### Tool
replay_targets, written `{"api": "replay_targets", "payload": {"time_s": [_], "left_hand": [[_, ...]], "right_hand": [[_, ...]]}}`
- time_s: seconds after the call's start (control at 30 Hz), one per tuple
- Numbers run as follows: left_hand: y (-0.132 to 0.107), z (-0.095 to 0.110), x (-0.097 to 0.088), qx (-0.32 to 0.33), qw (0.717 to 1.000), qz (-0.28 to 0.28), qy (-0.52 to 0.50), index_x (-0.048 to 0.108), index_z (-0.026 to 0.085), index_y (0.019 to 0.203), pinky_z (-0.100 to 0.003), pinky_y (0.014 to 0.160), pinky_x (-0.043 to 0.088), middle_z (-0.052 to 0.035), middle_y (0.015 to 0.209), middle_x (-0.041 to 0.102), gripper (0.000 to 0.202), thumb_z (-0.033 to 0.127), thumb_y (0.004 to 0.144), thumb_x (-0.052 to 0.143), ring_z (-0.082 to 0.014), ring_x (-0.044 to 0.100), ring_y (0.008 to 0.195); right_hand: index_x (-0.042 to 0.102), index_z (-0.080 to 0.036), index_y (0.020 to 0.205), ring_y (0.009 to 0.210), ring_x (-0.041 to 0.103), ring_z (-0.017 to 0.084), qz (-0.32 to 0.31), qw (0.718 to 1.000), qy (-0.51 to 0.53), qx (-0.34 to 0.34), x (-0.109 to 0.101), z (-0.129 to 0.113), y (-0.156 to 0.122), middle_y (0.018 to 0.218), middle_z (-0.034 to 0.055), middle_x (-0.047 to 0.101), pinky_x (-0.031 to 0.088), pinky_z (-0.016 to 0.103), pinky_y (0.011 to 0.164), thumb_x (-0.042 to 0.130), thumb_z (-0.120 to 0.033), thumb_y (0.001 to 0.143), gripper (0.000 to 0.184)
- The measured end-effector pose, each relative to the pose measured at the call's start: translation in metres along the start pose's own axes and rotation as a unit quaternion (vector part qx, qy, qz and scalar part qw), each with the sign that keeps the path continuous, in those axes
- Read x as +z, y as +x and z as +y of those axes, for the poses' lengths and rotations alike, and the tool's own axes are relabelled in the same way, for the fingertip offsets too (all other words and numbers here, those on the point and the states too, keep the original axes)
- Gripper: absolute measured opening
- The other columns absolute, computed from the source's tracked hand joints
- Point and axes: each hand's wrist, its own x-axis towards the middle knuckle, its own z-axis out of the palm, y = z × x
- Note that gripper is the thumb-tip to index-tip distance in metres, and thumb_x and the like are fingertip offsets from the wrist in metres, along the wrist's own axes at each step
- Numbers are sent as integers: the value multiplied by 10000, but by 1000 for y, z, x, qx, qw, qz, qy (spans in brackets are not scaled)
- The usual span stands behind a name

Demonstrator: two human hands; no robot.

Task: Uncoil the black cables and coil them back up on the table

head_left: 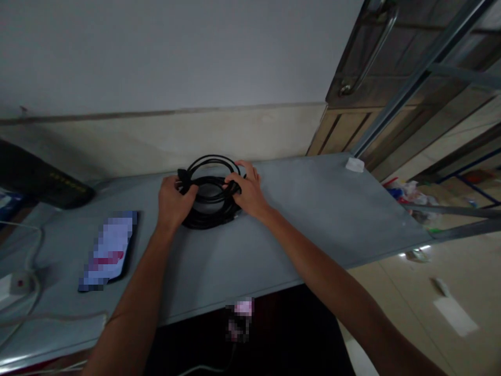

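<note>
A coiled black cable (pixel 208 222) lies on the grey table, close to the wall, with several loops stacked loosely. My left hand (pixel 175 201) grips the left side of the coil, where a black connector or plug (pixel 182 175) sticks up beside the fingers. On the right side my right hand (pixel 248 190) has its thumb and fingers closed around the loops. Some upper loops rise between the two hands. What lies under my fingers is partly hidden.
A phone (pixel 109 250) lies on the grey table (pixel 313 209) at the left. Beyond it are a dark object (pixel 43 177) and a white power strip (pixel 15 290) with cords. A metal frame post (pixel 415 83) stands at the right, near a crumpled white scrap (pixel 355 165).
</note>
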Motion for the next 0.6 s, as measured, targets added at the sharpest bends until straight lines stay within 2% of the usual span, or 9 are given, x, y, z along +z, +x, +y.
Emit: {"api": "replay_targets", "payload": {"time_s": [0.13, 0.2, 0.33, 0.4, 0.47, 0.53, 0.6], "left_hand": [[-2, 3, -3, -13, 1000, -5, 10, 661, 185, 1116, -494, 1066, 588, -156, 1180, 767, 337, 318, 823, 759, -356, 752, 1113], [-2, 4, -3, -11, 1000, -15, 22, 668, 178, 1111, -506, 1060, 587, -140, 1119, 769, 315, 299, 828, 735, -358, 751, 1099], [-3, 2, -2, 11, 1000, -16, 17, 691, 166, 1149, -519, 1080, 584, -119, 1138, 768, 339, 257, 824, 709, -363, 741, 1130], [-4, 0, -1, 15, 1000, -18, -7, 696, 149, 1242, -524, 1091, 588, -108, 1182, 774, 426, 237, 826, 725, -360, 743, 1146], [-5, -2, 1, 10, 999, -13, -30, 661, 98, 1417, -538, 1152, 564, -134, 1300, 770, 609, 223, 829, 755, -375, 729, 1238], [-6, -3, 2, -1, 999, -5, -51, 560, 29, 1595, -548, 1220, 525, -185, 1458, 730, 831, 198, 811, 779, -390, 691, 1353], [-6, -3, 3, -21, 997, 2, -69, 494, -11, 1670, -545, 1243, 517, -218, 1538, 699, 970, 166, 763, 788, -388, 675, 1392]], "right_hand": [[746, -225, 1202, 1628, 380, 264, -11, 999, 33, -11, 2, 9, 2, 1668, 141, 410, 384, 528, 1339, 535, 40, 899, 454], [714, -224, 1249, 1633, 374, 247, -5, 999, 46, -16, 5, 12, 2, 1662, 144, 406, 387, 511, 1351, 480, 83, 820, 577], [531, -226, 1530, 1664, 328, 259, 13, 998, 67, 6, 12, 11, 1, 1694, 175, 356, 411, 526, 1347, 458, 77, 766, 825], [467, -199, 1575, 1697, 270, 272, 28, 997, 70, 28, 14, 9, 0, 1698, 199, 341, 398, 529, 1362, 466, 60, 780, 836], [452, -186, 1573, 1707, 249, 284, 56, 995, 71, 51, 17, 10, 1, 1687, 208, 364, 365, 539, 1385, 478, 36, 814, 791], [430, -193, 1584, 1679, 315, 285, 83, 990, 89, 69, 19, 13, 2, 1670, 204, 418, 361, 545, 1387, 478, 4, 866, 746], [380, -201, 1618, 1593, 457, 269, 86, 984, 125, 98, 20, 18, 5, 1627, 197, 496, 423, 519, 1342, 458, -42, 953, 689]]}}
